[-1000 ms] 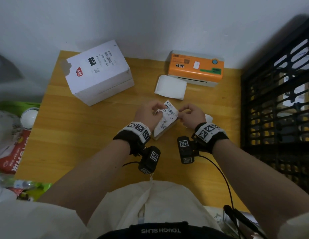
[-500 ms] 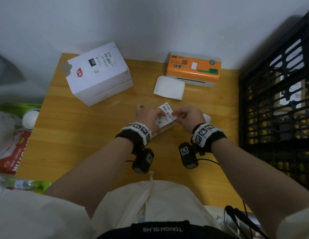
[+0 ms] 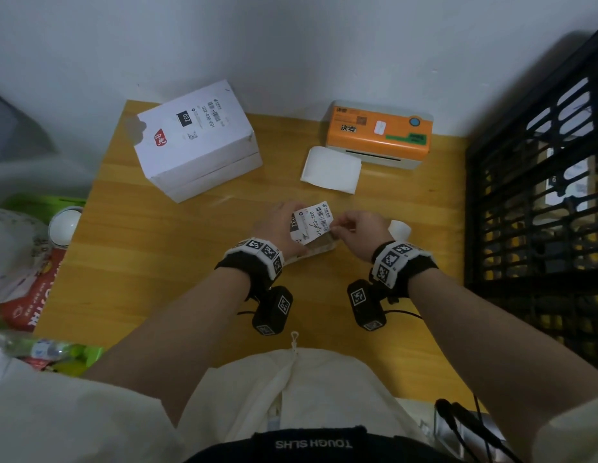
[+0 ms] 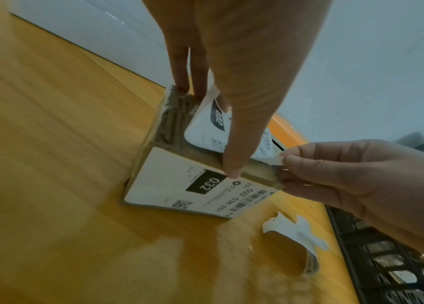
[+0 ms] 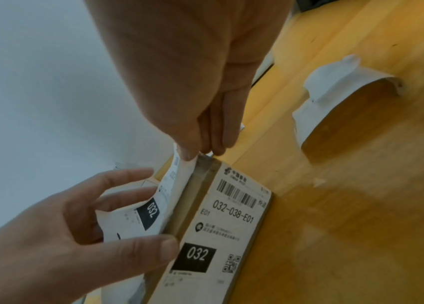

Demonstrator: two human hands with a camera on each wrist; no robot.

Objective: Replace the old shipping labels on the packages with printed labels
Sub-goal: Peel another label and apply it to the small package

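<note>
Head view: a small brown cardboard package (image 3: 319, 250) lies on the yellow wooden table (image 3: 163, 262), in front of the orange label printer (image 3: 377, 135), between both hands, long axis running left to right. The left hand (image 3: 277, 228), fingers extended, steadies it, thumb on its near edge. The right hand (image 3: 357, 233) pinches a corner of the white printed shipping label (image 3: 312, 222) standing tilted over the package's top.
</note>
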